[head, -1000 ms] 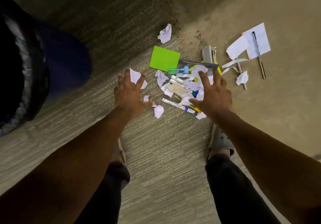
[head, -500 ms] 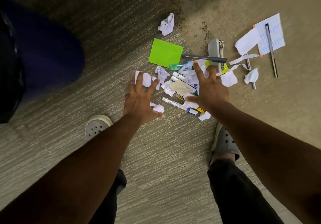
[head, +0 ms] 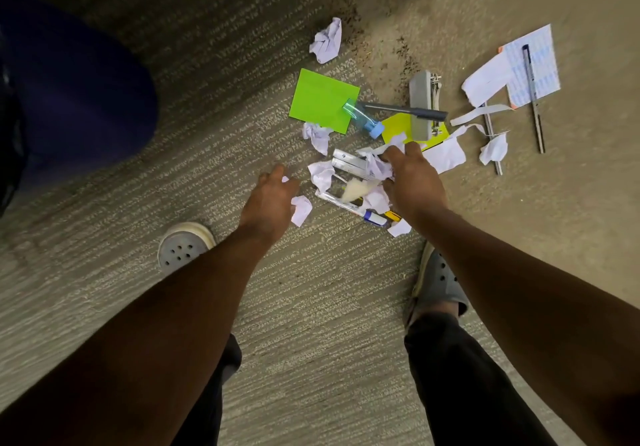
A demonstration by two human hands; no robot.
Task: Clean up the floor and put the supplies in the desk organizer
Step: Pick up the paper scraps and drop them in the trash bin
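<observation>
While gathering: paper scraps (head: 375, 168) first.
Left hand (head: 268, 200): curled, grip indeterminate.
Right hand (head: 414, 179): closing on scraps.
Next: lift, bin, then collect pens (head: 349, 165).

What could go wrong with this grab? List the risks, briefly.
1. The right hand closes over crumpled paper lying on the white markers; a scoop of scraps might carry a marker along with the rubbish.
2. The clear blue tube lies loose beside the green sticky pad and could roll if the pile is nudged.
3. The left hand may miss the small scrap beside it.
</observation>
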